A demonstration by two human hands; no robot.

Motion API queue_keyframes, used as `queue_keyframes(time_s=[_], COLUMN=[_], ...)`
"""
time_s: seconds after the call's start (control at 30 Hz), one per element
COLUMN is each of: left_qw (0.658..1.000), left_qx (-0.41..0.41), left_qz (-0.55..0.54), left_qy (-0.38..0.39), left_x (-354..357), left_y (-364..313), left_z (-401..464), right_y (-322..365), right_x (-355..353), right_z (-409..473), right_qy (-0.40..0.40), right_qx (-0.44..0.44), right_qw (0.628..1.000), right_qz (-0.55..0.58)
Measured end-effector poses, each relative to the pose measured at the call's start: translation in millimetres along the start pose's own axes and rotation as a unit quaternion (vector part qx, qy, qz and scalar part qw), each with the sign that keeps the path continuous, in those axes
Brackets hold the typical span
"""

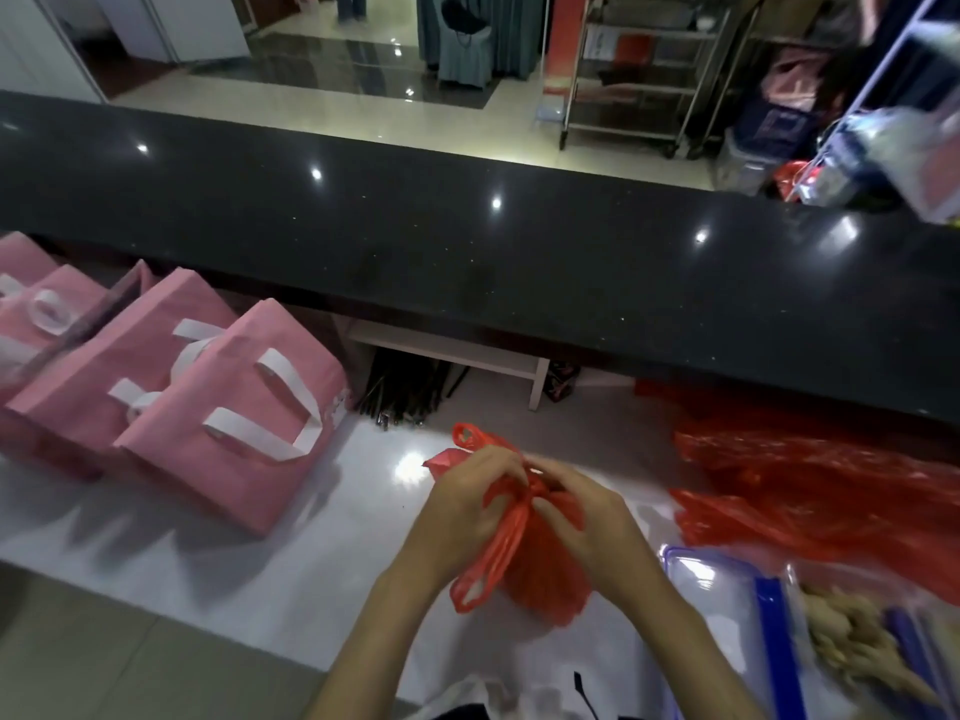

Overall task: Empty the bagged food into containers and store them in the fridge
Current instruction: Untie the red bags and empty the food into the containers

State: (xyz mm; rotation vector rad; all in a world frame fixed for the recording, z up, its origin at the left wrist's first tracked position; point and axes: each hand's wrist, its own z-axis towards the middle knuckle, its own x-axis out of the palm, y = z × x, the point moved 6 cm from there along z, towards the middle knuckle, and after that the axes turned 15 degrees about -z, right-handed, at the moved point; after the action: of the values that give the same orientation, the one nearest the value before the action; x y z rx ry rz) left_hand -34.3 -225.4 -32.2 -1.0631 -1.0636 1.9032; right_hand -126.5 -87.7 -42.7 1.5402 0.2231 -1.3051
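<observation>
Red plastic bag (524, 558) on the white counter (322, 558), knot pinched between left hand (467, 504) and right hand (584, 514) for untying; each grip clamped on it, clear container (727, 605) close by for the contents.

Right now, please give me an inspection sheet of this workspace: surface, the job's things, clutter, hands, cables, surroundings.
Surface: glossy white counter, with a raised black ledge behind it.
Job's things: small red plastic bag, knotted at the top; clear container with blue clips; beige food beside it, kind unclear.
Clutter: pink gift bags with white handles at left; loose red plastic bags at right.
Hands: left hand and right hand both pinch the knot of the small red bag.
Cables: nothing seen.
Surroundings: metal rack and shiny tiled floor beyond the ledge.
</observation>
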Motion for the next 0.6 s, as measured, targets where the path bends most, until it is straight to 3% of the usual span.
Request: queue_keyframes(time_s=[0.27,0.43,0.6], left_qw=[0.99,0.991,0.992], left_qx=[-0.063,-0.068,-0.056], left_qz=[0.068,0.071,0.071], left_qy=[0.102,0.09,0.09], left_x=[12.3,15.7,20.1], left_y=[9.5,10.6,2.6], left_z=[-2.3,-3.9,-8.1], right_y=[-15.5,-15.0,-6.5], right_x=[5.5,-0.6,-0.1], right_z=[-5.0,-7.7,-9.4], right_qy=[-0.028,-0.033,-0.013], right_qx=[0.064,0.078,0.062], right_qw=[0.997,0.993,0.998], right_qz=[0.039,0.081,0.027])
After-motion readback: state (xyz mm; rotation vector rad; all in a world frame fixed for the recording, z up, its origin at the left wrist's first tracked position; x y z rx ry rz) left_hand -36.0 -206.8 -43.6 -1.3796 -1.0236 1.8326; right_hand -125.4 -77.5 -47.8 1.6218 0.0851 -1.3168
